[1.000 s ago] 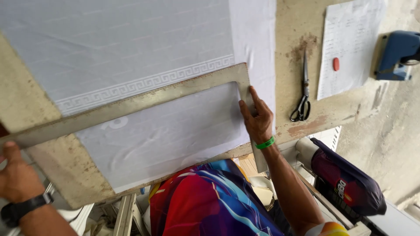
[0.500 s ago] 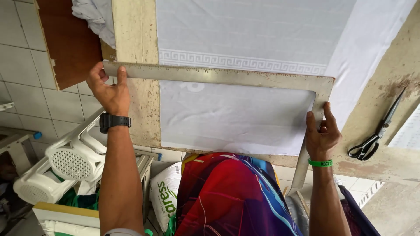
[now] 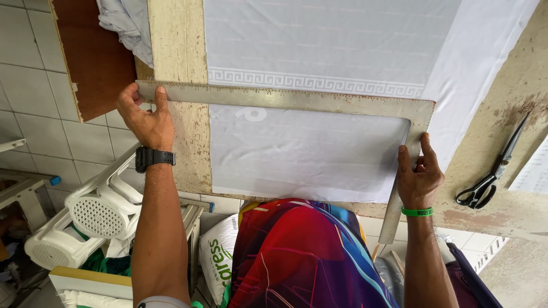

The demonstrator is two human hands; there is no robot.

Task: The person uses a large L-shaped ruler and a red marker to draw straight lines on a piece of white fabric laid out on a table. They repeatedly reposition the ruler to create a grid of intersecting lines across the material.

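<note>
A large metal L-shaped square (image 3: 297, 98) lies across white fabric (image 3: 319, 45) with a patterned border band, spread on a worn wooden table (image 3: 177, 51). My left hand (image 3: 145, 117), with a black watch on the wrist, grips the long arm's left end. My right hand (image 3: 419, 174), with a green wristband, holds the short arm near the corner, at the fabric's right side. The short arm sticks out past the table's near edge.
Black scissors (image 3: 492, 174) lie on the table at the right, beside the edge of a sheet of paper (image 3: 534, 171). A brown board (image 3: 94, 54) and bunched cloth sit at the upper left. Below the table are white plastic chairs (image 3: 85, 219), a white sack (image 3: 220, 256) and tiled floor.
The view swung left, then closer. Over the second the square went from slanted to level along the border band; both hands keep their hold on it.
</note>
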